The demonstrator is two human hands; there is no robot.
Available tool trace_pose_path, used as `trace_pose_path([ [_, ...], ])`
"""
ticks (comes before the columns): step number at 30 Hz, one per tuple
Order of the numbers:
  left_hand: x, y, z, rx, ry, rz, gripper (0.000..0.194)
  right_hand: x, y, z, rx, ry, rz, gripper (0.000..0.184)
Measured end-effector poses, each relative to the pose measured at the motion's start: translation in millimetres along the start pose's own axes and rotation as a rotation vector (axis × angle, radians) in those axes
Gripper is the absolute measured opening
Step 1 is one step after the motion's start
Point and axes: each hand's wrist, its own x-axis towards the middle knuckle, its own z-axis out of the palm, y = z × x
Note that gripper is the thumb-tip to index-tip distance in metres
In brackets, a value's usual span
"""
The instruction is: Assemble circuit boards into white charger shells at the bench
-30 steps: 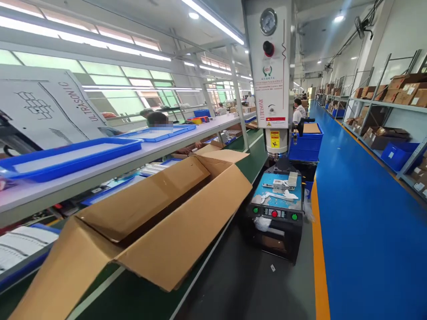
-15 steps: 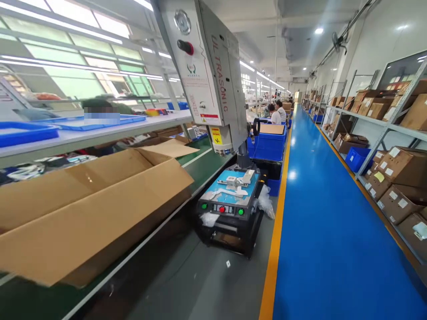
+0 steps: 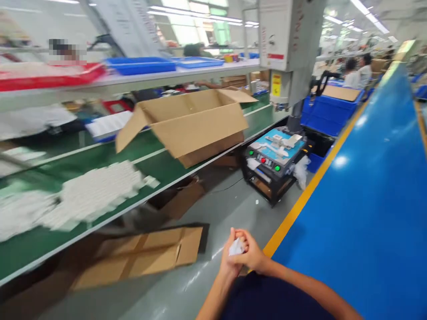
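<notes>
Blue-painted factory aisle (image 3: 353,222) runs away along the right side, edged by a yellow floor stripe (image 3: 302,209) that separates it from a grey concrete floor (image 3: 187,275). On the left stretches a long green conveyor belt (image 3: 143,164) with a white metal shelf (image 3: 133,82) above it. The shelf carries a red plastic tray (image 3: 43,78) and shallow blue plastic trays (image 3: 140,66). Farther along the aisle, a co-worker in a white top (image 3: 360,75) sits beyond stacked blue plastic crates (image 3: 328,115), which have a cardboard sheet (image 3: 342,92) lying on top.

An open brown cardboard box (image 3: 196,126) rests on the belt, its flaps up, with a blurred heap of small white pieces (image 3: 95,195) nearer along the belt. A grey-and-white ultrasonic welding machine (image 3: 287,66) stands just beyond the belt's edge, its black base (image 3: 273,175) topped by a light-blue mat (image 3: 278,144). A flattened cardboard sheet (image 3: 140,253) lies on the floor below the belt.

In front of a dark navy shirt (image 3: 273,300), the left hand (image 3: 230,262) and right hand (image 3: 250,253) meet, both closed and with fingers curled around a crumpled white scrap (image 3: 236,247). It shows between them, too small to tell whether it is paper or plastic film.
</notes>
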Motion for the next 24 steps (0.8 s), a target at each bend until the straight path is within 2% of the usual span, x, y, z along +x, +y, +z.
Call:
trace_pose_path([
  [4, -9, -2, -14.2, -0.089, 0.02, 0.084, 0.044, -4, 11, 7, -0.006, -0.035, -0.012, 0.06],
  [6, -15, -3, -19.8, -0.123, 0.003, 0.095, 0.051, -8, 13, 9, -0.039, -0.061, -0.017, 0.055],
  [10, -26, -1, -29.9, -0.162, -0.037, 0.093, 0.059, -16, 14, 12, -0.136, -0.138, -0.051, 0.058],
  [19, -27, 1, -46.5, -0.22, -0.054, 0.136, 0.057, -9, 14, 15, -0.432, -0.327, -0.252, 0.062],
  [24, -24, 16, -71.9, -0.291, -0.007, 0.199, 0.059, -15, 3, 10, -0.612, -0.468, -0.402, 0.078],
])
